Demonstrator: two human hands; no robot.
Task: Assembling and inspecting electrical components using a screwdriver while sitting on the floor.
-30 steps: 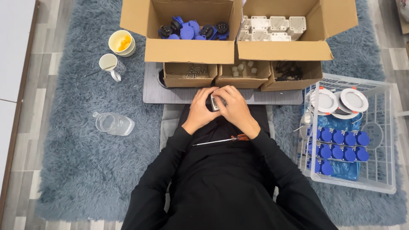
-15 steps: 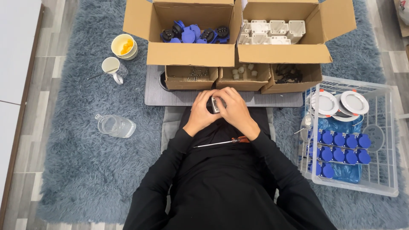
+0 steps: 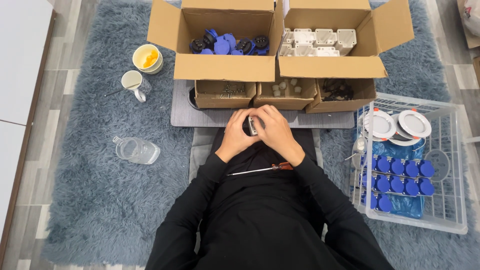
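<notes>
Head view: small dark part with a pale face (image 3: pixel 251 125), cupped over the lap between left hand (image 3: pixel 238 134) and right hand (image 3: pixel 272 129), fingers curled closed around it. Likely light, rigid, smooth plastic; best gripped by its sides. Screwdriver (image 3: pixel 260 170) lies on the lap.

Shaggy grey-blue rug (image 3: pixel 95 200), grey wood-plank floor (image 3: pixel 35 165), white cabinet (image 3: pixel 22 55) at left, even light
</notes>
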